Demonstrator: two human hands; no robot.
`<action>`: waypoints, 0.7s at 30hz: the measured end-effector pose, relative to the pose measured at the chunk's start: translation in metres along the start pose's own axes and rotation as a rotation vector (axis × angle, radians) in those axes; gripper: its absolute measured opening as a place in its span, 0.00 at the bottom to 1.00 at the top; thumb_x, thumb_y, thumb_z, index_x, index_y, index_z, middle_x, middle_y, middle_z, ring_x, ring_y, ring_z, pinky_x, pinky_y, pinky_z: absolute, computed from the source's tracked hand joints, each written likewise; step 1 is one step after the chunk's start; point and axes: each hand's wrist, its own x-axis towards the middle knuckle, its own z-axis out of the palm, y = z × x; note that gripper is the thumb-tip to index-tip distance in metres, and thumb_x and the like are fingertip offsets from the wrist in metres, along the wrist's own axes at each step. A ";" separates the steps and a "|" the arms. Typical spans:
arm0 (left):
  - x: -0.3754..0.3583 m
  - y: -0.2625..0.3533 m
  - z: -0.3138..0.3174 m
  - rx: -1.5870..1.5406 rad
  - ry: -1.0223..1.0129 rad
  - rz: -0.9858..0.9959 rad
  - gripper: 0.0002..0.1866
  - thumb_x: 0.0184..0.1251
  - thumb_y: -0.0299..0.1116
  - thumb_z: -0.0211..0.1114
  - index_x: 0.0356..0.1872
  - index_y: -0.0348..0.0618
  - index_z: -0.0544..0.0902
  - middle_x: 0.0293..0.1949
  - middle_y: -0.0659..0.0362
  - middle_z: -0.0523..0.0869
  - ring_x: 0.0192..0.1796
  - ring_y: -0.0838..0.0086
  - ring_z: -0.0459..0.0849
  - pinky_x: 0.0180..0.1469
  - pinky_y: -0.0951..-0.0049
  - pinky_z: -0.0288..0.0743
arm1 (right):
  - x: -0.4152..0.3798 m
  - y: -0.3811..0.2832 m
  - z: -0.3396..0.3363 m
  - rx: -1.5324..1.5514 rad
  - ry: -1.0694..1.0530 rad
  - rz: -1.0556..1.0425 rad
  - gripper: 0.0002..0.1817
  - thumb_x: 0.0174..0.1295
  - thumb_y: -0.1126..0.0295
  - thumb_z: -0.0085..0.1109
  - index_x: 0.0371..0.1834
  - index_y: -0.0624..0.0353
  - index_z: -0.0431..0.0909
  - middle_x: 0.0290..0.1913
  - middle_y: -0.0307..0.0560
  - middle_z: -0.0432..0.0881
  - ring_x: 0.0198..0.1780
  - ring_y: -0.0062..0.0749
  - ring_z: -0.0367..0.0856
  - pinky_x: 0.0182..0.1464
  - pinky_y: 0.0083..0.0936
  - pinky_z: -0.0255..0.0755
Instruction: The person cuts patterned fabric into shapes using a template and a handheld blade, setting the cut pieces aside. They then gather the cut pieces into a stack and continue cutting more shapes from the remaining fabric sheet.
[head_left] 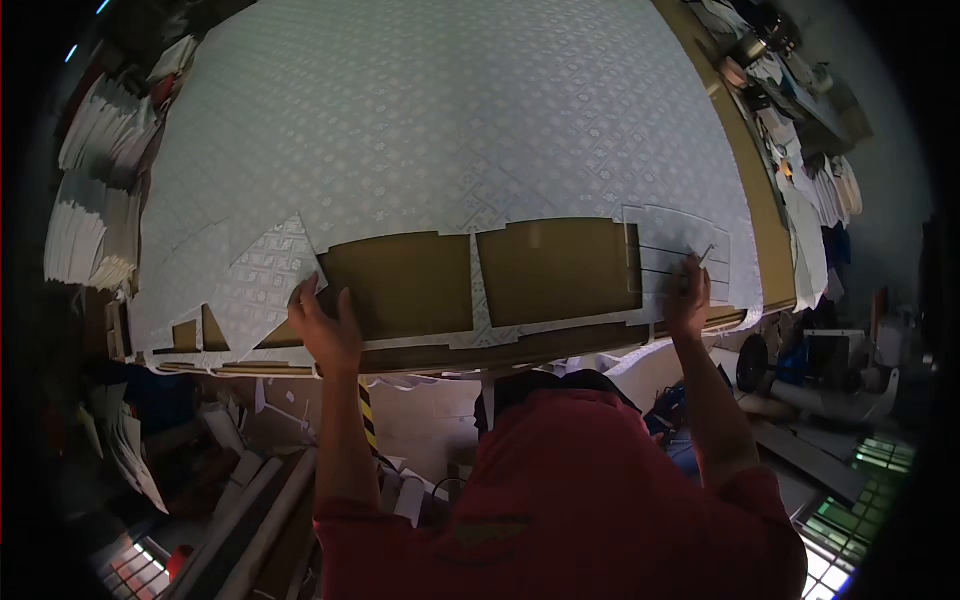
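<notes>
Both your arms reach forward from the red shirt (620, 500) to the near edge of the worktop (400, 285), set well apart with your body between them.

Your left hand (328, 325) comes up almost straight over the edge, the forearm upright in the view and the wrist just above the rim. Its grip is partly spread: your thumb stands away from the fingers, over the bare brown surface, while your fingertips meet the right edge of a loose patterned piece (265, 275). That piece lies slanted on the large patterned sheet (430, 130), its pointed corner toward the far side. Whether you are pinching it or only touching it, you can't tell from this view.

Your right hand (687, 298) sits at the other side, the forearm angled inward from your elbow and the fingers pointing away from you. Its grip is drawn together around a slim, pale tool (708, 255), which sticks out past your fingertips; the hand is in shadow, so the exact finger placement is unclear. Under and beside that hand lies a clear template (660, 225) with dark lines across it, on the sheet's right part, overlapping the right-hand cut-out.

Between your hands, two large openings in the sheet show the brown surface, with a narrow patterned strip (480, 290) dividing them.
</notes>
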 end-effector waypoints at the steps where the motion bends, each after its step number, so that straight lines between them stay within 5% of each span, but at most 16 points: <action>1: 0.003 0.007 0.003 -0.019 -0.021 0.014 0.30 0.66 0.34 0.76 0.67 0.40 0.77 0.64 0.43 0.76 0.67 0.45 0.74 0.71 0.50 0.68 | -0.001 0.001 0.001 -0.002 -0.016 0.025 0.19 0.67 0.76 0.65 0.61 0.61 0.77 0.61 0.58 0.85 0.62 0.58 0.83 0.72 0.52 0.69; 6: 0.014 0.040 0.031 -0.013 -0.021 0.065 0.29 0.69 0.38 0.75 0.67 0.40 0.77 0.64 0.42 0.77 0.68 0.45 0.75 0.70 0.48 0.70 | 0.004 -0.007 -0.004 0.035 0.007 -0.046 0.18 0.64 0.77 0.65 0.57 0.61 0.76 0.66 0.67 0.81 0.63 0.63 0.81 0.74 0.54 0.67; 14: 0.048 -0.038 0.040 0.260 -0.105 -0.090 0.28 0.73 0.42 0.72 0.67 0.37 0.79 0.64 0.42 0.80 0.65 0.46 0.79 0.66 0.50 0.75 | 0.003 -0.010 -0.010 0.205 -0.002 0.033 0.22 0.59 0.74 0.68 0.58 0.61 0.76 0.65 0.64 0.81 0.68 0.66 0.76 0.74 0.55 0.66; 17: 0.031 0.033 0.037 0.266 -0.035 0.170 0.26 0.74 0.40 0.71 0.66 0.35 0.78 0.63 0.42 0.80 0.65 0.46 0.79 0.67 0.51 0.74 | 0.003 -0.005 -0.014 0.291 -0.015 0.055 0.21 0.60 0.75 0.68 0.56 0.60 0.77 0.64 0.63 0.82 0.70 0.65 0.74 0.76 0.55 0.64; 21: -0.060 0.217 0.093 -0.126 -0.173 0.291 0.29 0.67 0.33 0.77 0.66 0.36 0.77 0.64 0.41 0.80 0.69 0.44 0.77 0.72 0.53 0.71 | 0.007 0.019 -0.035 0.741 -0.112 0.135 0.17 0.59 0.80 0.67 0.51 0.58 0.77 0.62 0.61 0.83 0.67 0.61 0.79 0.71 0.46 0.71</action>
